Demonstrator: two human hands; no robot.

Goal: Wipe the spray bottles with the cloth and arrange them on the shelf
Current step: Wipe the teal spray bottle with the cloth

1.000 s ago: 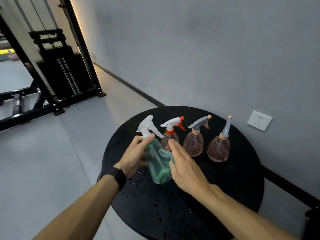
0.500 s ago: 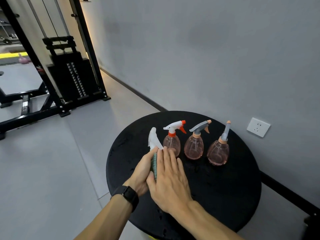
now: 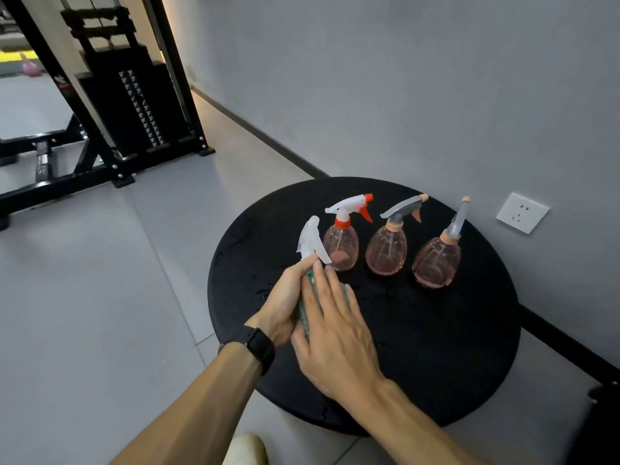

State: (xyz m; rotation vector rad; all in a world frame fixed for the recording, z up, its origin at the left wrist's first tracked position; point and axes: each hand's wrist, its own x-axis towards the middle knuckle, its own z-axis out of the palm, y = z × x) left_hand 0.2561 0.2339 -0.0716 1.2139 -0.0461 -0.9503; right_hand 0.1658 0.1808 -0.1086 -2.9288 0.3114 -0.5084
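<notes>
Three pink bottles (image 3: 389, 253) lined along desk (image 3: 436, 347) far edge | green bottle (image 3: 310, 236) now hidden, left hand (image 3: 285, 303) grip clamped round it | right hand (image 3: 335, 330) flat, fingers straight, covering cloth (image 3: 310, 276) | wiping continues

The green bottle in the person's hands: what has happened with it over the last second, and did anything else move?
The right hand slid over the green bottle, pressing the cloth along it with flat fingers, so both are now mostly hidden. The left hand kept its grip on the bottle, whose white trigger head turned. The three pink bottles stayed standing on the black table.
</notes>
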